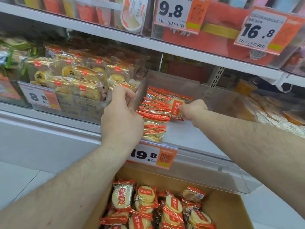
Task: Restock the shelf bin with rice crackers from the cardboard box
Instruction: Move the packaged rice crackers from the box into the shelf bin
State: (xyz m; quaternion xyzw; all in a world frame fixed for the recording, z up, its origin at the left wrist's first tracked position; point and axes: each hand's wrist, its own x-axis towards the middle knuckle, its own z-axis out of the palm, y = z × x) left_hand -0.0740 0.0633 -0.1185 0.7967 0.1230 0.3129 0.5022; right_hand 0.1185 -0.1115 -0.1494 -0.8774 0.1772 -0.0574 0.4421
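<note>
R hand (193, 109) pinching glossy cracker pack (176, 108), L hand (122, 116) on stacked packs (154, 119), clear bin (206, 93)

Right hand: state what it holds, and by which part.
The right hand pinches one rice cracker packet by its right edge, inside the shelf bin.

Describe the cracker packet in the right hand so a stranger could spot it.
Find the clear shelf bin above the 19.8 price tag. Beside its row of packets standing on edge, the right hand pinches one packet, the only one showing its red label face-on.
</note>
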